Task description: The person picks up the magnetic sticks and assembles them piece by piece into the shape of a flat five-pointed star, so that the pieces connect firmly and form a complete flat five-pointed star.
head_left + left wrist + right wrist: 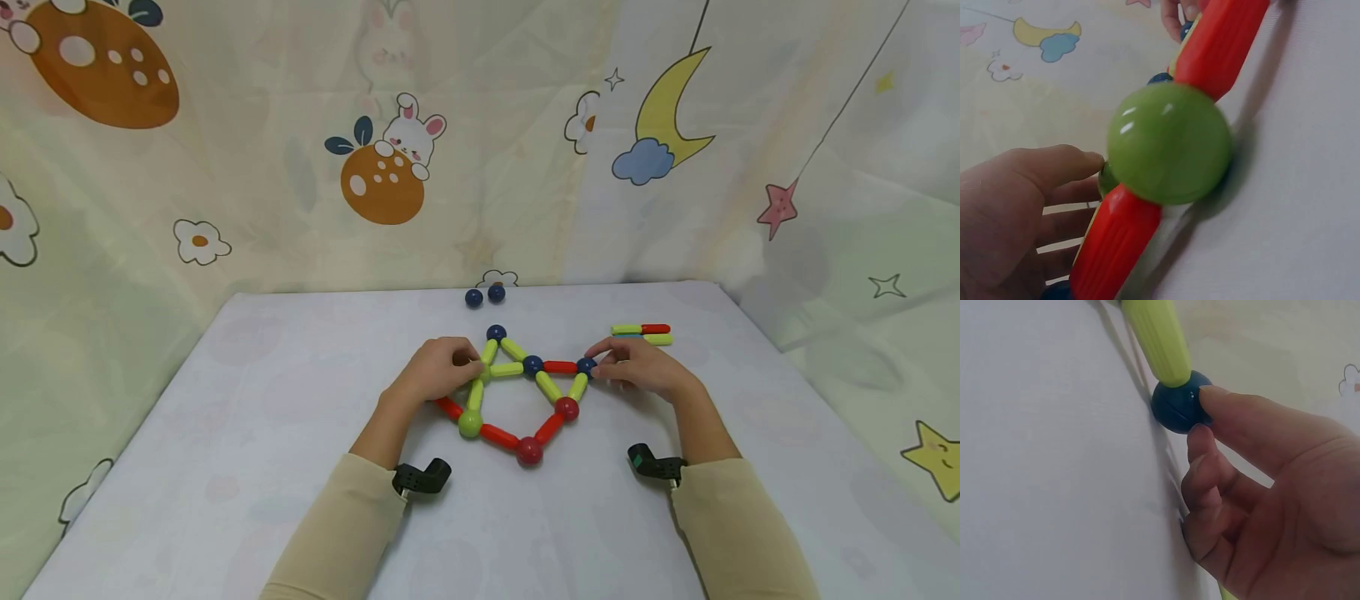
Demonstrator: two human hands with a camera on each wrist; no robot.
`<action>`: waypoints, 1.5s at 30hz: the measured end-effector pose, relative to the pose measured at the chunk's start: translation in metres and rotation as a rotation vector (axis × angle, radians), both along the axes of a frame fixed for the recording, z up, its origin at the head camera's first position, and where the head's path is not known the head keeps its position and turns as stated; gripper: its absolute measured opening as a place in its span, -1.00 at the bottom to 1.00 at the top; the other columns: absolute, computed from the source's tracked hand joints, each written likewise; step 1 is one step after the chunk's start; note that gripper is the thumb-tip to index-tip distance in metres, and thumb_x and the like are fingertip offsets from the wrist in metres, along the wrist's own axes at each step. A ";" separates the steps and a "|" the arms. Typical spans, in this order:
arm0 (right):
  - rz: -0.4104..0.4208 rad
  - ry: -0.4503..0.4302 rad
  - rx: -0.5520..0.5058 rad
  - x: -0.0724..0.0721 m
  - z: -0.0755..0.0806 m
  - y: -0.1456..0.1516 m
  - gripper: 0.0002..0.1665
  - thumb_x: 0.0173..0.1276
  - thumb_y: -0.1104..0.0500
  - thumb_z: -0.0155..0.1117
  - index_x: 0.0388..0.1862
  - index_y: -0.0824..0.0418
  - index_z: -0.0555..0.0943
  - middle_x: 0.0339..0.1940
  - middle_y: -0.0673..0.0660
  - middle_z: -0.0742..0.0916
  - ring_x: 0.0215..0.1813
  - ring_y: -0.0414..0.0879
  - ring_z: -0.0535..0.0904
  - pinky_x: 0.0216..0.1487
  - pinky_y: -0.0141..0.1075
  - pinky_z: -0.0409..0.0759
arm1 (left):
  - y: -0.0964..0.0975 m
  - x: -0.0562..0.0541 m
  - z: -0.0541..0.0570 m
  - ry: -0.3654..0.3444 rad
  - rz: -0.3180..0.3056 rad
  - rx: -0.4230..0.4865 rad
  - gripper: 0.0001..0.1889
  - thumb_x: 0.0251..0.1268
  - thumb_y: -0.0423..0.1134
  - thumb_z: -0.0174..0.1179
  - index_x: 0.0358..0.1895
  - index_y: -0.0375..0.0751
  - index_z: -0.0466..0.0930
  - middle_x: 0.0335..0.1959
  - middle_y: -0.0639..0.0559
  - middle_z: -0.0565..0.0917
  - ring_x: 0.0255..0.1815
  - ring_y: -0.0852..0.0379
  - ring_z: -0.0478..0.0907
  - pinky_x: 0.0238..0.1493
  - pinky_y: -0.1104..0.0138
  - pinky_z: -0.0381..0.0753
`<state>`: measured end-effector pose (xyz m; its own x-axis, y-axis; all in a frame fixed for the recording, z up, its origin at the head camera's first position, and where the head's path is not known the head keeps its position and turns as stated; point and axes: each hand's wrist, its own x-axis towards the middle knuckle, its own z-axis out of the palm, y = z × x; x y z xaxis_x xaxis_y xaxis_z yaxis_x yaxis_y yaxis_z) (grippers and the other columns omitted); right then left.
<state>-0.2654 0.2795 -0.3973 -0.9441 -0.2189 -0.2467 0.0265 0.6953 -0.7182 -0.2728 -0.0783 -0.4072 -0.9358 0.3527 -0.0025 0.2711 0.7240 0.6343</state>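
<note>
A flat frame of magnetic rods and balls lies on the table. My left hand (438,368) pinches a green ball (1106,180) on its left side, where several yellow-green rods (507,369) meet. Nearer to me sits a larger green ball (470,423) with red rods (499,436) on both sides; the left one runs under my left hand. My right hand (637,365) grips a dark blue ball (1179,406) at the right corner between thumb and fingertips. A red rod (559,367) and a yellow-green rod (1159,344) join that ball. Two red balls (529,451) form the near right side.
Two loose dark blue balls (474,298) lie at the table's far edge. Behind my right hand are several loose rods (656,329), red, yellow-green and partly blue. A patterned cloth (480,167) hangs behind the white table (285,375).
</note>
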 end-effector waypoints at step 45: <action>0.159 0.000 0.094 0.003 0.010 -0.037 -0.55 0.43 -0.08 0.38 0.14 0.14 0.62 -0.05 0.12 0.69 -0.09 0.00 0.59 -0.09 -0.23 0.65 | -0.007 -0.001 -0.002 0.103 0.069 -0.068 -0.54 0.38 -0.11 0.20 0.33 -0.01 0.61 0.15 -0.16 0.53 0.10 -0.08 0.49 0.20 0.04 0.58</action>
<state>-0.2625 0.2422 -0.3877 -0.8994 -0.3416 -0.2728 -0.0897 0.7550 -0.6496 -0.2743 -0.0853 -0.4094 -0.9544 0.2894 0.0734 0.2802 0.7834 0.5548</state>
